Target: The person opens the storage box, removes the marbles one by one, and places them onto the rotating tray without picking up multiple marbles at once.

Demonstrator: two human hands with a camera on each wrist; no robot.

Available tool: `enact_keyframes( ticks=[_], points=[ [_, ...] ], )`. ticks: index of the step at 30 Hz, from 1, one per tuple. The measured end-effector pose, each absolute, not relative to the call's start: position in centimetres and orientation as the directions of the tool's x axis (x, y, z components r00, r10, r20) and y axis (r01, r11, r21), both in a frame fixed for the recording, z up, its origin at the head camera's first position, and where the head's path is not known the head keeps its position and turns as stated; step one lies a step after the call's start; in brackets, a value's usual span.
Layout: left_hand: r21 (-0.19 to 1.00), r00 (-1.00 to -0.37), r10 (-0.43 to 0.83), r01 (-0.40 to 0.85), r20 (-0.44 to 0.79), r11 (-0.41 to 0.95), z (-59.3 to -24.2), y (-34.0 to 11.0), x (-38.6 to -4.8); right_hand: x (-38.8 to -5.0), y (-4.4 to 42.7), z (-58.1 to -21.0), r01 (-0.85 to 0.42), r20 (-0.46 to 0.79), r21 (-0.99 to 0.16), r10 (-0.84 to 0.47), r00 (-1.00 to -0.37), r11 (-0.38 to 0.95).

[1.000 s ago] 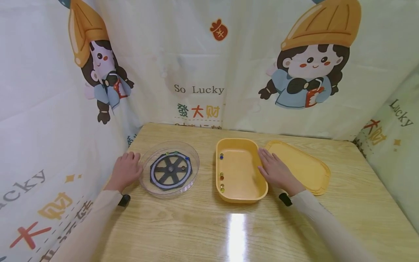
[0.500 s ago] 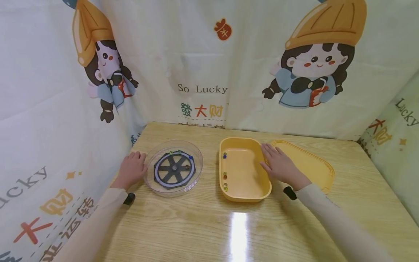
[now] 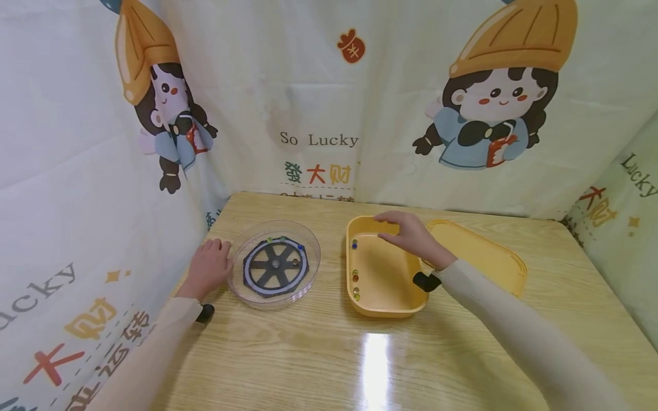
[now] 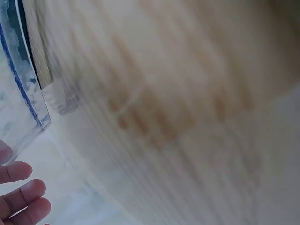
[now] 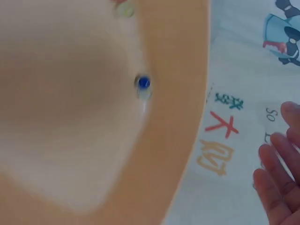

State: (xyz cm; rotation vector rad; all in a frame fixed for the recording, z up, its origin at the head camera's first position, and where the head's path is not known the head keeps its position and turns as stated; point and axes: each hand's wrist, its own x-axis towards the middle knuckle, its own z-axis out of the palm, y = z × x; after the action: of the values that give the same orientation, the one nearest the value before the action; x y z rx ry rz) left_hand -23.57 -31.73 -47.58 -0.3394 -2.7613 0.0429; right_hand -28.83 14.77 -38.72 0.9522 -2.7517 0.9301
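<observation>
A clear round dish (image 3: 272, 303) stands at the left of the table, with a dark spoked disc (image 3: 268, 279) and several glass marbles inside. Beside its left rim is my left hand (image 3: 207, 268), its loosely bent fingers against or very near the wall. My right hand (image 3: 413, 238) is held over the far right part of a yellow box (image 3: 388, 277), thumb and fingers spread apart with nothing between them. Several marbles lie along the box's left wall, among them a blue marble (image 3: 354, 246), also visible in the right wrist view.
The yellow lid (image 3: 480, 254) lies flat to the right of the box. A printed curtain (image 3: 308, 85) closes off the back and both sides of the wooden table (image 3: 288, 354). Bare wood lies between dish and box.
My right hand has left the box's right rim and moved up and left over the box, fingers parting from the thumb. The left hand stays at the dish; the view shifted slightly.
</observation>
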Motion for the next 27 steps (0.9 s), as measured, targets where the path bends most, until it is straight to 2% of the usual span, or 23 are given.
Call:
enact_keyframes(
  ticks=[3,8,16,27],
  points=[
    [-0.071,-0.904,0.24,0.23,0.354,0.971,-47.5,-31.7,-23.5,-29.8,13.7,-39.2,-0.548,0.265,-0.634,-0.513,-0.817,0.545],
    [-0.064,-0.898,0.242,0.235,0.368,0.97,-47.6,-31.7,-23.4,-31.5,12.8,-40.7,-0.491,0.215,-0.71,-0.508,-0.834,0.505],
    [-0.075,-0.896,0.239,0.228,0.373,0.971,-47.5,-31.7,-23.4,-33.3,12.0,-43.3,-0.395,0.056,-0.733,-0.53,-0.846,0.554],
    [-0.069,-0.901,0.234,0.224,0.366,0.972,-47.5,-31.7,-23.4,-34.5,11.0,-45.4,-0.403,0.015,-0.743,-0.589,-0.808,0.534]
  ],
)
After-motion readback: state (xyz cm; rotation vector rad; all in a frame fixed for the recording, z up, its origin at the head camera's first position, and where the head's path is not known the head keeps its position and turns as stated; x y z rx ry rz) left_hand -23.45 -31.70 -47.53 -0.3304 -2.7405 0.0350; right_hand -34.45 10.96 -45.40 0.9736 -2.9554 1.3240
